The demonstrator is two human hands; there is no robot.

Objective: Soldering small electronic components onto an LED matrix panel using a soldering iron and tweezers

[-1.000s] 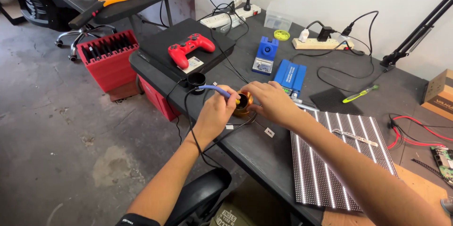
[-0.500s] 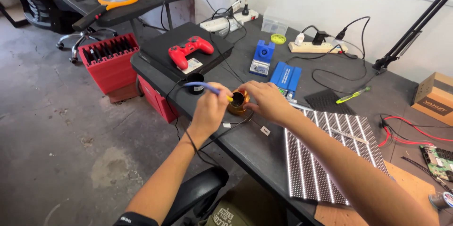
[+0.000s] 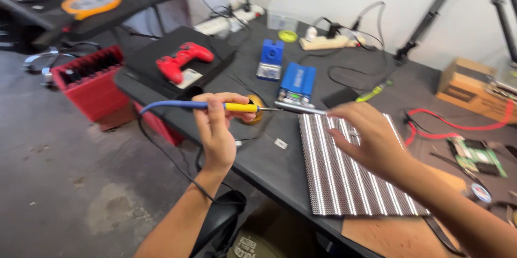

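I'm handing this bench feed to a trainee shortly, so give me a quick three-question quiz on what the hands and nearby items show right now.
1. True or false: the left hand holds a soldering iron with a blue and yellow handle.
2. Which thing lies under the right hand?
A. a red game controller
B. an LED matrix panel
C. a cardboard box
3. Fill in: the red game controller rests on a flat ____ console.

Key
1. True; the iron is level, tip toward the right hand.
2. B, the LED matrix panel; the open hand hovers over its upper edge.
3. Black; the black console sits at the table's left end.
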